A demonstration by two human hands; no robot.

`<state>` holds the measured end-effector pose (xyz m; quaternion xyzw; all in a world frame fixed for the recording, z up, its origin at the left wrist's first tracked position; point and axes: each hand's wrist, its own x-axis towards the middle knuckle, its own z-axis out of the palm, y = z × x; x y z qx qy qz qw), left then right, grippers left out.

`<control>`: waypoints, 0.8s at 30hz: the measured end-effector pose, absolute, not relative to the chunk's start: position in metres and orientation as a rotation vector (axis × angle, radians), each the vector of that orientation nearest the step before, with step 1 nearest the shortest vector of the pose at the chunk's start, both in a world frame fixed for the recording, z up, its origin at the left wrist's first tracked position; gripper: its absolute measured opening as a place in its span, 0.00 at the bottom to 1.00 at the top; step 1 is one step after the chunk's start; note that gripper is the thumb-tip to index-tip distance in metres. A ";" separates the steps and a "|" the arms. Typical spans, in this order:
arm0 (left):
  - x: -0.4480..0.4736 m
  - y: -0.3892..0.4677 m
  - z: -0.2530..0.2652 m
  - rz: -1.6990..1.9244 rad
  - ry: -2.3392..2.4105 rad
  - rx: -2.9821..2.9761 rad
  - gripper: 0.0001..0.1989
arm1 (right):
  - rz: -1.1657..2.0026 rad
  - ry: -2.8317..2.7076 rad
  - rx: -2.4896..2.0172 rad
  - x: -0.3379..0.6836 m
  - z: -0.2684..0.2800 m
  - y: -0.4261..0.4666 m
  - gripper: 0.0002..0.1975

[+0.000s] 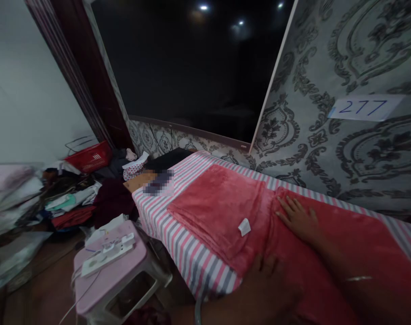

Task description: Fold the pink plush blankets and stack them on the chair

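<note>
A coral-red plush blanket [219,203] lies on a long table under a pink, grey and white striped cloth [185,241]. Its left part is folded into a neat rectangle with layered edges, and a white tag [244,227] sticks up near the front. A crease runs between that part and the flat stretch on the right. My right hand [301,221] rests palm down there, fingers spread, just right of the crease. Nearer to me, my left hand [269,280] lies in shadow on the blanket's front portion, its fingers stretched out. Neither hand grips anything visible.
Left of the table stands a pink plastic stool [124,266] carrying a white power strip [107,259] with a trailing cord. Heaped clothes [73,203] and a red bag [90,157] lie beyond. A large television [192,67] hangs above the table's back edge. A pixelated patch covers something at the far end.
</note>
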<state>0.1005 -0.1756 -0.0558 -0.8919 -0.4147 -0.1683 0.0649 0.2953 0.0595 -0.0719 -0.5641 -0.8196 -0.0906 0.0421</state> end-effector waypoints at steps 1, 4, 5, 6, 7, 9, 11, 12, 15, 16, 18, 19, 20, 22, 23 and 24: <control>0.100 -0.175 -0.057 -0.517 -1.240 -2.680 0.25 | -0.295 -2.508 -1.714 0.294 -0.073 0.064 0.32; 0.099 -0.176 -0.062 -0.561 -1.215 -2.687 0.24 | -0.297 -2.504 -1.723 0.285 -0.071 0.068 0.31; 0.098 -0.176 -0.063 -0.586 -1.221 -2.703 0.23 | -0.280 -2.505 -1.737 0.282 -0.069 0.067 0.31; 0.097 -0.176 -0.064 -0.622 -1.229 -2.717 0.23 | -0.259 -2.508 -1.750 0.279 -0.065 0.065 0.30; 0.097 -0.177 -0.064 -0.663 -1.243 -2.730 0.23 | -0.234 -2.511 -1.761 0.277 -0.061 0.062 0.30; 0.095 -0.175 -0.060 -0.767 -1.266 -2.784 0.20 | -0.181 -2.524 -1.756 0.275 -0.049 0.058 0.30; 0.093 -0.168 -0.049 -0.891 -1.297 -2.871 0.13 | -0.067 -2.550 -1.696 0.278 -0.034 0.057 0.29; 0.093 -0.163 -0.041 -0.944 -1.316 -2.909 0.10 | -0.011 -2.536 -1.668 0.282 -0.026 0.058 0.29; 0.099 -0.140 -0.014 -0.982 -1.389 -2.944 0.13 | 0.016 -2.373 -1.742 0.304 -0.001 0.063 0.29; 0.104 -0.132 -0.007 -0.937 -1.421 -2.938 0.14 | -0.013 -2.298 -1.834 0.312 0.005 0.065 0.29; 0.115 -0.118 0.000 -0.789 -1.489 -2.938 0.20 | -0.045 -2.179 -2.041 0.324 0.012 0.069 0.30; 0.120 -0.112 -0.001 -0.699 -1.511 -2.953 0.26 | -0.032 -2.148 -2.122 0.328 0.012 0.071 0.30; 0.124 -0.109 -0.004 -0.612 -1.521 -2.975 0.32 | -0.002 -2.146 -2.167 0.330 0.009 0.073 0.30; 0.128 -0.107 -0.015 -0.471 -1.509 -3.033 0.39 | 0.063 -2.210 -2.153 0.328 -0.001 0.076 0.30; 0.128 -0.108 -0.021 -0.431 -1.496 -3.059 0.40 | 0.081 -2.251 -2.118 0.327 -0.007 0.078 0.30; 0.126 -0.110 -0.025 -0.411 -1.488 -3.079 0.40 | 0.086 -2.285 -2.082 0.325 -0.013 0.080 0.30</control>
